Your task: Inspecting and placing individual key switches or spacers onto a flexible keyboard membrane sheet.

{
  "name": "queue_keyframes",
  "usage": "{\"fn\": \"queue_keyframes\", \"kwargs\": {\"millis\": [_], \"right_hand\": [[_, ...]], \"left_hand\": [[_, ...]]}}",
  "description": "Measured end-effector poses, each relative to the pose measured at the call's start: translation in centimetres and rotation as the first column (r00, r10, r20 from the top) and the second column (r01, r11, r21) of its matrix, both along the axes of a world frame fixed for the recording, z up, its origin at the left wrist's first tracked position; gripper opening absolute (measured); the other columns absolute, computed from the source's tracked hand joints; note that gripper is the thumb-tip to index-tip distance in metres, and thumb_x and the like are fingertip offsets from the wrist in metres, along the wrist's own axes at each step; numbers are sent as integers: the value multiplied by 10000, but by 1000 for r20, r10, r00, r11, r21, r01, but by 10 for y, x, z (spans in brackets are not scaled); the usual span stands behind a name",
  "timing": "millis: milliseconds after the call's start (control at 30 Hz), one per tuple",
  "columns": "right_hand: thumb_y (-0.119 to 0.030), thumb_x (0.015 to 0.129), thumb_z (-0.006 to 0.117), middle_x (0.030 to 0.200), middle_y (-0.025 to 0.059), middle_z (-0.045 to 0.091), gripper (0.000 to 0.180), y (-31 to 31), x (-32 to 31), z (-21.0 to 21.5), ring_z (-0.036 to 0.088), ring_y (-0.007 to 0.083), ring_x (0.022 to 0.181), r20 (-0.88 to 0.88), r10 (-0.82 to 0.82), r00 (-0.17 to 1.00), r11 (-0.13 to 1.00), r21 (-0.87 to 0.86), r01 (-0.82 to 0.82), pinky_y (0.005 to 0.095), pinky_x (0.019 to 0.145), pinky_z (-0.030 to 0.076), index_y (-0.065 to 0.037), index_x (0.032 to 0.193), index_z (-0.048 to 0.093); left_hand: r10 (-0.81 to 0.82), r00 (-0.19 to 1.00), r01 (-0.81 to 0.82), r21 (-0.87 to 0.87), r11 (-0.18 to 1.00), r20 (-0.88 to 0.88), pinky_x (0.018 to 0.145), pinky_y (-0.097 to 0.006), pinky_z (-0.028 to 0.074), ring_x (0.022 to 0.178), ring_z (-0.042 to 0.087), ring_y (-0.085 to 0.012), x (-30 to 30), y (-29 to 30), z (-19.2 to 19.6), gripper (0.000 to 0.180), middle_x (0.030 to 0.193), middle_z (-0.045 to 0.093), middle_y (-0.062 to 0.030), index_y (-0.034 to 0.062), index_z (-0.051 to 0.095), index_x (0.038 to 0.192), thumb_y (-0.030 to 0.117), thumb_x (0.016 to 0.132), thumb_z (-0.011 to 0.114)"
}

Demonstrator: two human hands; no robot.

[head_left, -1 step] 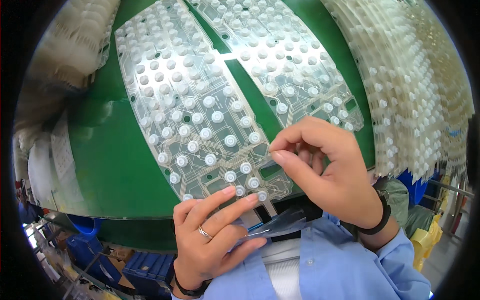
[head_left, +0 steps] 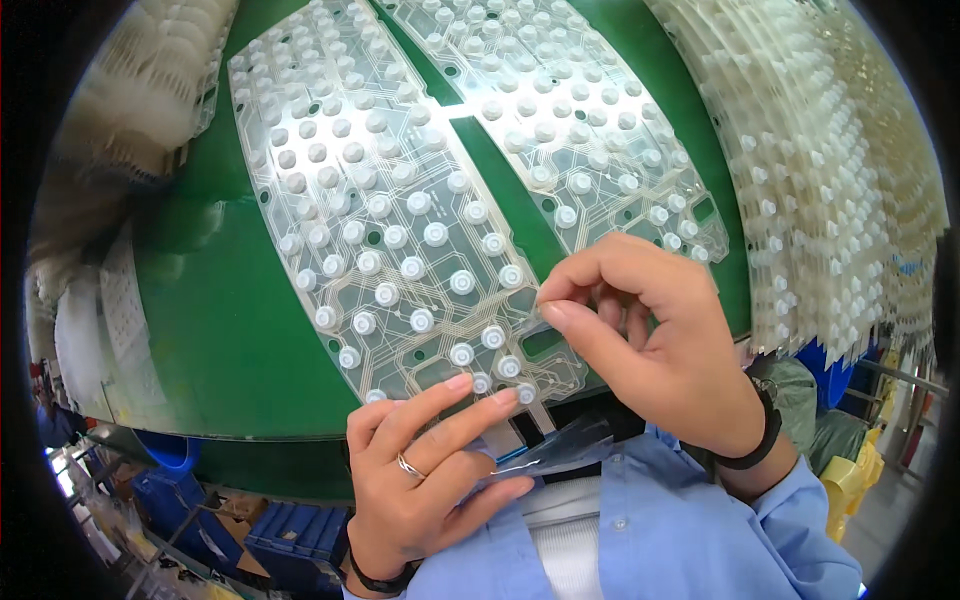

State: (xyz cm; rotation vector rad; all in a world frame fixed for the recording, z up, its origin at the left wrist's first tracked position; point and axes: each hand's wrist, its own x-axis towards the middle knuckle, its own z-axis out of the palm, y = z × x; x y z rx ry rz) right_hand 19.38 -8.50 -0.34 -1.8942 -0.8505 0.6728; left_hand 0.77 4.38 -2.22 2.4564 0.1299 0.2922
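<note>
Pinching at the near right edge of a clear membrane sheet, the right hand has thumb and forefinger pressed together at the sheet's edge; whether a film or a dome sits between the tips can't be told. The sheet lies flat on a green conveyor belt, studded w/ rows of small white rubber domes over pale circuit traces. Its near end hangs just over the belt's front edge.

The left hand, ring on one finger, lies w/ fingers spread & laid flat on the sheet's near corner, tips touching the last row of domes. Thumb & lower fingers clamp a thin clear film strip against the palm; the strip sticks out to the right, just under the sheet's tail.

A 2nd membrane sheet lies beside the first, to the right, a narrow strip of belt between them. Far right: a thick stack of dome mats, overlapped like shingles. Far left: another whitish pile, blurred. Below the belt, blue plastic crates sit on the floor; contents too dark & small to make out. Black bands on both wrists, blue shirt sleeves.
</note>
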Motion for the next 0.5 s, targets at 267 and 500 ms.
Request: {"fn": "queue_keyframes", "kwargs": {"millis": [267,500], "right_hand": [[7,820,687,753,-11,566,62,8,-4,-6,370,35,554,153,-22,988,998,-54,31,213,479,268,-21,875,675],[5,816,687,754,-9,567,62,10,-5,-6,372,41,551,151,-34,988,997,-67,44,215,477,272,-27,868,678]], "left_hand": [[-22,1000,22,10,1000,-8,837,-350,358,1147,586,-219,-3,5,-5,368,1163,705,21,169,537,629,430,744,769],[-25,1000,26,23,999,-13,832,-363,356,1136,581,-234,-4,6,-6,394,1133,714,15,167,545,619,475,745,756]]}}
